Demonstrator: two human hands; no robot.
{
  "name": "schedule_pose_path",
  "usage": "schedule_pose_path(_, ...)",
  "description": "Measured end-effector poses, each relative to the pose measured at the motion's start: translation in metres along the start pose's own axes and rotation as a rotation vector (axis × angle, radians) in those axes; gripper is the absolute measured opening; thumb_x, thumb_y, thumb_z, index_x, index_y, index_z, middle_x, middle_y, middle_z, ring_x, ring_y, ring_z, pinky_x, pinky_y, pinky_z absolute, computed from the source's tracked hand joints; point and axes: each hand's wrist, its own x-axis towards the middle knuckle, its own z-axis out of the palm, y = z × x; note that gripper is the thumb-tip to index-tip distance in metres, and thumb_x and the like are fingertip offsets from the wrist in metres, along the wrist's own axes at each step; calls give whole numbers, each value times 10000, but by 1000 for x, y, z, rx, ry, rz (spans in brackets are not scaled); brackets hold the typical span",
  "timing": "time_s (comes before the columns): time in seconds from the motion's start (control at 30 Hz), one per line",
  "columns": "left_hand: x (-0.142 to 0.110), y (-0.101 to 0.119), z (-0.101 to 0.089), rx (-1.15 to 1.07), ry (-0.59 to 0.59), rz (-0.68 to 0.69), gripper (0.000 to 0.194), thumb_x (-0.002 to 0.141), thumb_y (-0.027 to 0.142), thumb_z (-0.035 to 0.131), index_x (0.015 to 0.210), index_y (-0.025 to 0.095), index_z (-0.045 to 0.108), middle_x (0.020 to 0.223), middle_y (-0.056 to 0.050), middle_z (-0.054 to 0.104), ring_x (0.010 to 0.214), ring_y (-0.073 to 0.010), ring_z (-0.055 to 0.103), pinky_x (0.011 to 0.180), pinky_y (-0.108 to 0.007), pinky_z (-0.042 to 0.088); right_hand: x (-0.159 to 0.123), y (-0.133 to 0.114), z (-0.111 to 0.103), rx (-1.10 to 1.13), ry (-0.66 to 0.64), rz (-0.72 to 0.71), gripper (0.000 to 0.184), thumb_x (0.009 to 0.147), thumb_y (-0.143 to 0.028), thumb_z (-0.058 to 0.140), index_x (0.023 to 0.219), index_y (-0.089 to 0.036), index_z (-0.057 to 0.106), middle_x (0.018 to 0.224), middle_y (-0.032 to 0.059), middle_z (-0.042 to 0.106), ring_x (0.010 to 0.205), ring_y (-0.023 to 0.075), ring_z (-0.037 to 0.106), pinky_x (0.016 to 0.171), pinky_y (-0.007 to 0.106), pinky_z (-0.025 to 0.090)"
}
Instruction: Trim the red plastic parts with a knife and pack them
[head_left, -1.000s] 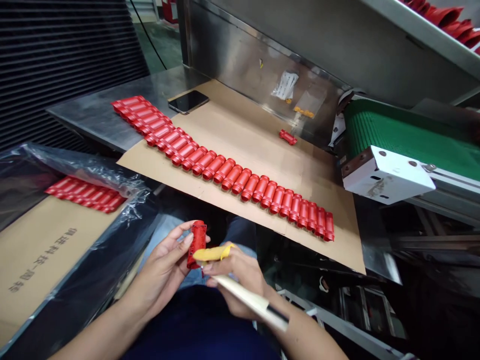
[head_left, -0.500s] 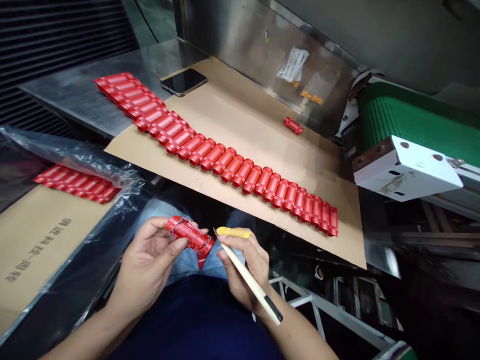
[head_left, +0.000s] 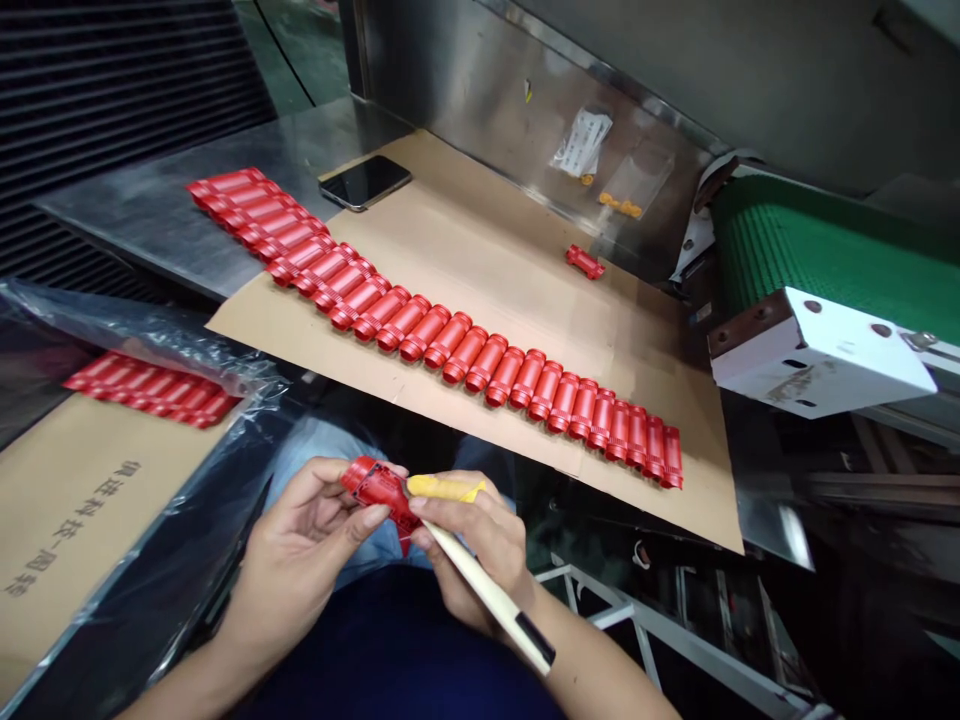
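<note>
My left hand [head_left: 311, 535] is closed round a red cylindrical plastic part [head_left: 377, 487] with cut-outs, held tilted above my lap. In my right hand [head_left: 480, 540] is a slim cream-handled craft knife [head_left: 491, 597] with a black band near its end. A yellow finger cover [head_left: 446, 488] sits on the index finger. The knife's tip is hidden by the fingers, at the right end of the red part; whether it touches, I cannot tell. Beyond both hands, a long row of similar red parts [head_left: 457, 350] lies side by side across the cardboard sheet [head_left: 480, 240].
A phone [head_left: 365, 182] lies behind the row; one loose red part [head_left: 585, 262] is farther right. Small bags with orange pieces [head_left: 619, 205] lie at the back. A green conveyor belt [head_left: 832, 250] with a white bracket [head_left: 821, 360] stands right. More red parts [head_left: 154, 388] sit in a plastic-lined box at left.
My right hand has moved left with the craft knife, bringing its fingertips up to the red part. The held part is turned slightly. The whole view has shifted a little.
</note>
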Motion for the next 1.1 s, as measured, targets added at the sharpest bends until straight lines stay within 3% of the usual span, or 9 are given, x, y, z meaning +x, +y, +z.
schedule_pose_path(0.13, 0, 2, 3, 28, -9, 24, 177, 997, 260, 936, 1116, 300, 811, 1048, 15, 877, 977, -170, 861, 933, -206, 702, 4, 4, 4, -18, -13, -62, 358, 1090, -133, 758, 1445, -172, 763, 1193, 136, 882, 1135, 295, 888, 998, 442, 770)
schedule_pose_path(0.4, 2, 4, 4, 65, -12, 49, 151, 1013, 264, 921, 1110, 316, 816, 1018, 35, 871, 927, -143, 850, 906, -179, 692, 3, 2, 7, -31, 1, -41, 342, 1116, -137, 728, 1455, -176, 757, 1199, 161, 877, 1150, 299, 881, 991, 440, 773)
schedule_pose_path(0.5, 2, 5, 5, 58, -23, 42, 143, 1025, 259, 908, 1116, 318, 815, 1039, 35, 873, 954, -146, 856, 922, -185, 694, 4, 3, 7, -33, 28, -33, 386, 1103, -161, 737, 1482, -233, 751, 1190, 132, 886, 1093, 315, 895, 937, 453, 790)
schedule_pose_path(1.0, -2, 0, 3, 12, -8, 0, 189, 1021, 247, 908, 1156, 329, 804, 1209, 0, 898, 1101, -194, 870, 1019, -226, 691, 3, -3, 2, 17, 13, -3, 265, 1108, -125, 731, 1367, -151, 781, 1178, 177, 876, 1140, 288, 865, 977, 431, 765)
schedule_pose_path(1.1, 0, 3, 4, 20, -12, 8, 176, 1025, 258, 907, 1146, 339, 808, 1120, 23, 895, 1029, -167, 867, 965, -192, 691, 3, -2, 3, 10, 6, 12, 275, 1126, -158, 734, 1396, -192, 777, 1179, 152, 886, 1130, 281, 872, 971, 431, 764)
